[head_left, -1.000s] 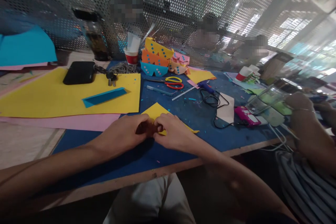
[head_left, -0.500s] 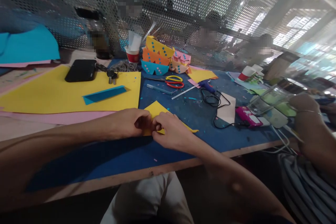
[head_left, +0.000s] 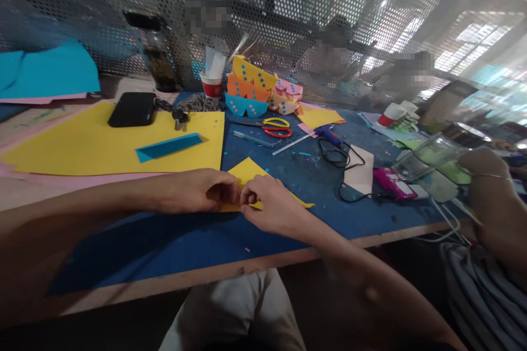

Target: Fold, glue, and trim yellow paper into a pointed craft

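Observation:
A small yellow sheet of paper (head_left: 248, 166) lies on the blue tabletop, one corner pointing away from me and another out to the right. My left hand (head_left: 208, 191) is closed at its left part, fingers curled down onto the near edge. Close beside it, my right hand (head_left: 267, 202) pinches the same edge, fingertips nearly meeting those of the left. The paper between the fingertips is partly hidden. To the left, a folded blue paper strip (head_left: 168, 147) rests on a large yellow sheet (head_left: 82, 148).
Beyond my hands lie scissors (head_left: 275, 126), a blue pen-like tool (head_left: 253, 139) and a glue gun (head_left: 328, 134) with a looped cord. Folded paper crowns (head_left: 249, 88) stand at the back by a red-white cup (head_left: 211, 85). A phone (head_left: 132, 109) is at left; another person's arm (head_left: 489, 186) at right.
The view has shifted slightly, so the table's things sit a little further right. Both hands stay on the yellow paper with almost the same grip.

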Motion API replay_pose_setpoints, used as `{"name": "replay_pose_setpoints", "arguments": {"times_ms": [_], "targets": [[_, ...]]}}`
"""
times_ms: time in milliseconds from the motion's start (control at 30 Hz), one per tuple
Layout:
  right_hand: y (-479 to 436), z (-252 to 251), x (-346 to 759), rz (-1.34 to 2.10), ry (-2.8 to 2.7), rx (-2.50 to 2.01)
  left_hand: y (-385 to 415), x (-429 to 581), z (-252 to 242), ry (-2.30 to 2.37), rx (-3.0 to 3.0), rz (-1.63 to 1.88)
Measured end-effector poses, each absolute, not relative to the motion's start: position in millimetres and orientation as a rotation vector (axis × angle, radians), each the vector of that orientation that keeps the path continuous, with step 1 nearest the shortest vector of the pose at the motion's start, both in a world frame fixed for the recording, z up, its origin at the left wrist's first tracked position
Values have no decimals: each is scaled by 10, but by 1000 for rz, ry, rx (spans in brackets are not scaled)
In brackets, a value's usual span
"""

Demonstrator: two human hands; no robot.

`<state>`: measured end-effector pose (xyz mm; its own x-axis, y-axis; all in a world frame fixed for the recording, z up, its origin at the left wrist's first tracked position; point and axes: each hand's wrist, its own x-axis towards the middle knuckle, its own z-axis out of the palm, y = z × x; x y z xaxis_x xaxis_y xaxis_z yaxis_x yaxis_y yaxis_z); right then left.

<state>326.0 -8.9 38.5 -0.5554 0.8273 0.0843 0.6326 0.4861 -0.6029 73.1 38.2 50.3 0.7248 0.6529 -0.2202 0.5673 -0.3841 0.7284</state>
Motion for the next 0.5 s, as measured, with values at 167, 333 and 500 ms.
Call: {"name": "replay_pose_setpoints", "arguments": {"times_ms": [167, 333, 500], "targets": [[-92, 386, 3260, 749, -2361, -1218, 422, 642, 509, 856, 2076, 91], [-96, 380, 3260, 751, -2362, -1240, 377, 544, 536, 839, 2053, 148], [-100, 398, 3265, 768, -2360, -1244, 321, 466, 584, 794, 2038, 172]]}}
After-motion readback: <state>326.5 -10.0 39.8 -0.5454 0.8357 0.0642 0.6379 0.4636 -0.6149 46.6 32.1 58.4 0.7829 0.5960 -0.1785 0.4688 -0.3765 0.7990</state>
